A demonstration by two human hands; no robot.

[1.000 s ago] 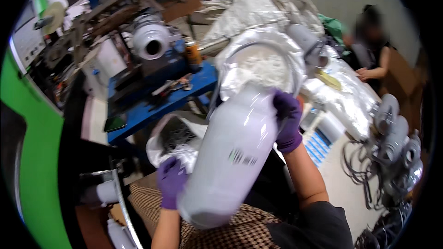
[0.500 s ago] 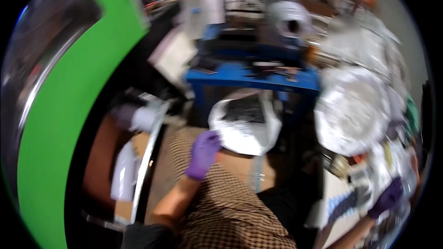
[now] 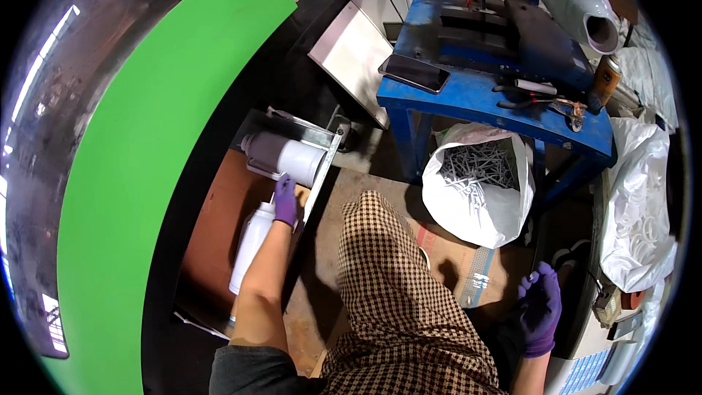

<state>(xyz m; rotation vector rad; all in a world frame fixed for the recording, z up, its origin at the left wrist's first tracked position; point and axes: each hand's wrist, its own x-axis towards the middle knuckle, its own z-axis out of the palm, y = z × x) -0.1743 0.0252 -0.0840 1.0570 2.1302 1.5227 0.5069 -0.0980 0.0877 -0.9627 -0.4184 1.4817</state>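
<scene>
My left hand [image 3: 285,201], in a purple glove, reaches into the open bin [image 3: 208,241] of the machine. Its fingers are pinched together beside the neck of a white plastic bottle [image 3: 251,247]; what they hold, if anything, is hidden. Just beyond the fingertips lies a second white bottle [image 3: 300,161], partly in shadow. My right hand [image 3: 540,311], also purple-gloved, is raised at the lower right, palm up, its fingers loosely curled and apart. I see nothing plainly held in it.
A blue metal table [image 3: 504,113] carries a phone [image 3: 414,73], pliers [image 3: 526,101] and a spray can [image 3: 605,82]. Beneath its edge stands a white sack [image 3: 475,223] of thin grey strips. Another white bag [image 3: 621,249] with ring-shaped scraps is at right. The bin's metal rim [image 3: 322,183] stands beside my left arm.
The view has swung to the right and sharpened. My left hand has gone from near the sack into the bin by the bottles. My right hand has come away from the cluttered right side.
</scene>
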